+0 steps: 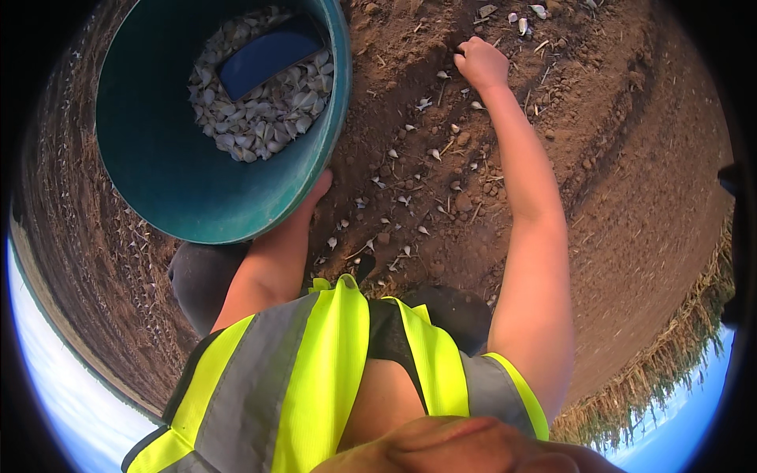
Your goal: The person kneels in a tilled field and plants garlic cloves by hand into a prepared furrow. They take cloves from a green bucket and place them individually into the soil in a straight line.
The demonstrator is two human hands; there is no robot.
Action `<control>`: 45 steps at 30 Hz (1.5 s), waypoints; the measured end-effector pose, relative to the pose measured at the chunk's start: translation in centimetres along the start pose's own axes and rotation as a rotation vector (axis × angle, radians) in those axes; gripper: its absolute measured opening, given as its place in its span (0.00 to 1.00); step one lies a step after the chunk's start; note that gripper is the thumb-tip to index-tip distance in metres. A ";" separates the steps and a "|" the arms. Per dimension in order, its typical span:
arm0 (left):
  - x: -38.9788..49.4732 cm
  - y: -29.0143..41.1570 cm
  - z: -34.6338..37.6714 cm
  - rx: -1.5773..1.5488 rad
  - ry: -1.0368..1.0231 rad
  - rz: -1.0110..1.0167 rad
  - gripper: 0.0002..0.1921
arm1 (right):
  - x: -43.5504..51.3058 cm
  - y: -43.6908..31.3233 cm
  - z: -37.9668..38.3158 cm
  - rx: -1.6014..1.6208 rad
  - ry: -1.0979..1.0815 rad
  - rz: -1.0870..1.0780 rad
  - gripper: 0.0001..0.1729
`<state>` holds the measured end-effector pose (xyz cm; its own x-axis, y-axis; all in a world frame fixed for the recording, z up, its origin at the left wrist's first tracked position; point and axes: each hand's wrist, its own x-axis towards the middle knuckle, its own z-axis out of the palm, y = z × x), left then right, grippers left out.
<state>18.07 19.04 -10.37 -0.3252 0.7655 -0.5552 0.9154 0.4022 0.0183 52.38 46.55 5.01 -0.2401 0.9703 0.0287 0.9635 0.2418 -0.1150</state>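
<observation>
A green plastic bucket (177, 195) tilts at the upper left, with many garlic cloves (266, 124) inside and a dark smartphone (272, 56) lying on them. My left hand (321, 184) is mostly hidden behind the bucket's lower right rim, so its grip does not show. At the upper right, my right hand (482, 62) is down at the soil with its fingers curled; whether a clove is between the fingertips cannot be seen. Garlic cloves (435, 154) stand or lie in loose rows in the brown soil between my arms, several of them with their tips up.
Loose cloves (523, 26) lie on the soil beyond my right hand. Clods and straw bits are scattered about. A soil ridge (609, 136) runs along the right, with dry plants (662, 366) at the field's edge. More rows of cloves (139, 254) lie left of the bucket.
</observation>
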 end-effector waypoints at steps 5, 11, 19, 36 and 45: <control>1.5 -2.5 2.3 0.829 -0.308 0.680 0.12 | 3.9 5.9 -1.4 0.193 0.278 0.548 0.16; -0.1 -2.2 1.3 0.819 -0.027 0.613 0.11 | 5.8 10.5 1.0 0.202 -0.020 0.608 0.17; -1.3 1.6 -3.6 1.081 -0.380 0.653 0.14 | 2.8 7.7 1.4 0.782 0.050 0.326 0.14; -2.8 2.0 -5.7 -0.192 -0.025 -0.101 0.49 | 5.5 7.5 2.9 0.179 -0.098 0.178 0.13; -2.1 0.0 -2.7 -0.035 -0.151 0.043 0.31 | 5.7 5.6 0.6 0.057 -0.079 0.417 0.16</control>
<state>18.08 18.74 -6.98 -0.2445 0.6993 -0.6718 0.9179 0.3903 0.0722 56.33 53.42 3.93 0.1583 0.9815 -0.1079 0.9725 -0.1738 -0.1551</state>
